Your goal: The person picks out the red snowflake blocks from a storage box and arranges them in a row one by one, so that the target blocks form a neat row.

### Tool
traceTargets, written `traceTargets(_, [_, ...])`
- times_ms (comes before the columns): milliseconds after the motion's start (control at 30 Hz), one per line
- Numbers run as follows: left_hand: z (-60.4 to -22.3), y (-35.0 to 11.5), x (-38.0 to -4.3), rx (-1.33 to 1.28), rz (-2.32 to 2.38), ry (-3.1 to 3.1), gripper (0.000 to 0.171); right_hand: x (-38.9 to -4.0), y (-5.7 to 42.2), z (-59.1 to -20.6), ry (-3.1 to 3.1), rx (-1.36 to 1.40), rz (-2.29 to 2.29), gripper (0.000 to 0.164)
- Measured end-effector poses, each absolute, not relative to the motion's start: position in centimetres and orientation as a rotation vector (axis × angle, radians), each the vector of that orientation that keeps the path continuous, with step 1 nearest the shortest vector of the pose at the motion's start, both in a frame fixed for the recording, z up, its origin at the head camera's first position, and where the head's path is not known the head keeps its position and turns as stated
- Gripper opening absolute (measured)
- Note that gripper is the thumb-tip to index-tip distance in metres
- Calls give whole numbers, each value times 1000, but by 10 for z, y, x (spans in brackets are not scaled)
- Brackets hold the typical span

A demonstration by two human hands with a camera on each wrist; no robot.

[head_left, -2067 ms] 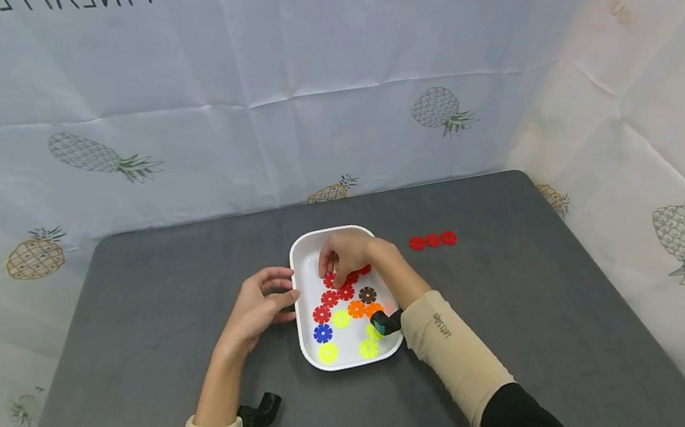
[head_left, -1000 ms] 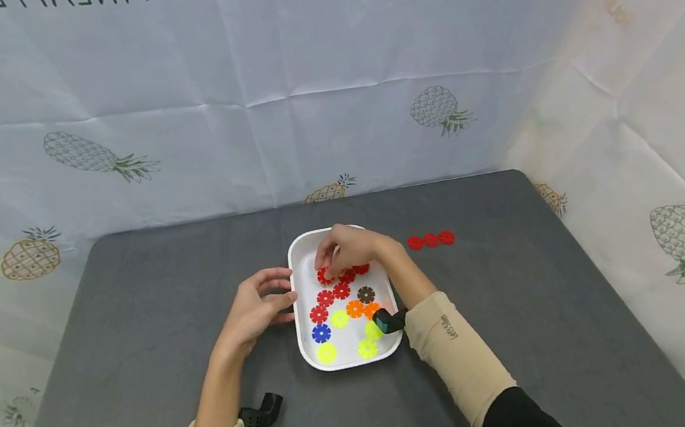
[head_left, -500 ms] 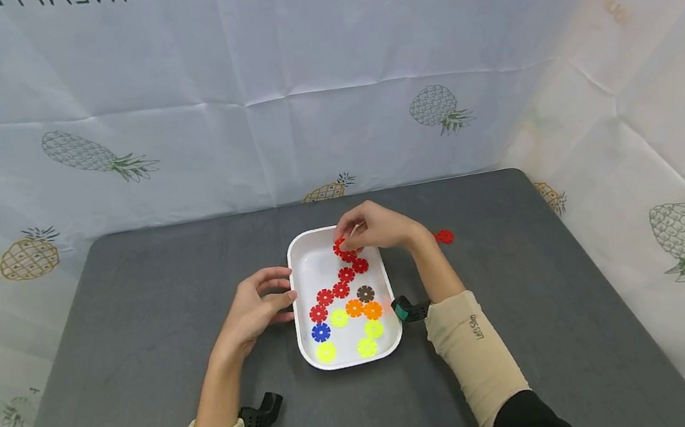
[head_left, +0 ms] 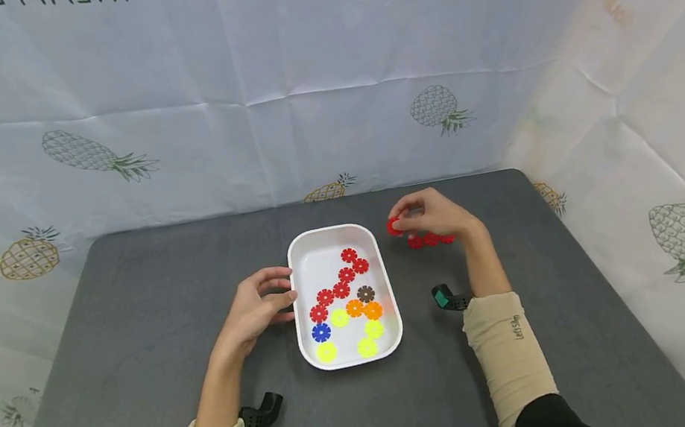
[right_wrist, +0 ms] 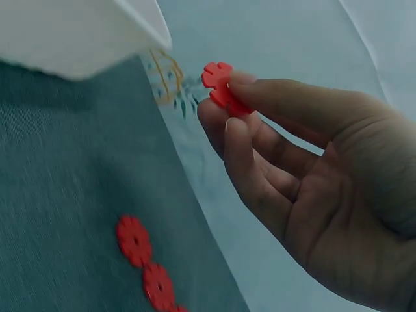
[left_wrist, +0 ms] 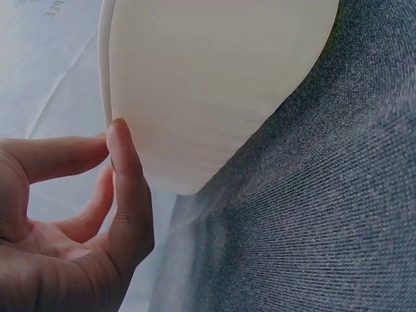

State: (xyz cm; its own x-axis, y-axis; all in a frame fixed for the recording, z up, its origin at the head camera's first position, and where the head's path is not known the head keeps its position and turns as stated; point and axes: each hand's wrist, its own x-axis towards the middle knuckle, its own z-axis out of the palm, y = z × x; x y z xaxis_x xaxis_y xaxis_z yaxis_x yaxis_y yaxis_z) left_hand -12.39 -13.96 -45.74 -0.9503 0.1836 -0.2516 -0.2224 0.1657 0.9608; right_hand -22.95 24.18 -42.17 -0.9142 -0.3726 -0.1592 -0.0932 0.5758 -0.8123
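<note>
In the head view my right hand [head_left: 431, 212] is over the table just right of the tray. Its thumb and fingertips pinch a red notched plastic disc [head_left: 394, 227], seen close up as a red flower-shaped disc [right_wrist: 220, 83] in the right wrist view. Below that hand, three red discs [head_left: 431, 238] lie in a row on the table, partly covered by the hand. My left hand [head_left: 256, 305] is at the left side of the white tray [head_left: 303, 341], fingers spread, fingertips touching its edge. In the left wrist view the fingertips meet the tray's wall [left_wrist: 195, 84].
Inside the tray lie several red discs [head_left: 341, 290], several yellow discs [head_left: 327, 352], two orange discs [head_left: 372, 311], a blue disc [head_left: 321, 333] and a brown disc [head_left: 366, 293]. The grey table [head_left: 162, 312] ends at a pineapple-print curtain [head_left: 203, 153].
My right hand has picked up a red disc in the tray and carried it right, out over the table beside the row of red discs. The left hand stays at the tray.
</note>
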Motion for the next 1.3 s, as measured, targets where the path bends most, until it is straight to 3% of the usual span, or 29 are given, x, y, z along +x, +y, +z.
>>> traceTargets(600, [-461,-141,-125,-28,1841,2146,48,-224,357,-451,2561,-75,-1118,36])
traceTargets(1300, [-461,-142,-125,-22,1828,2162,49,-223,357,-455,2612,-86,-1006,32])
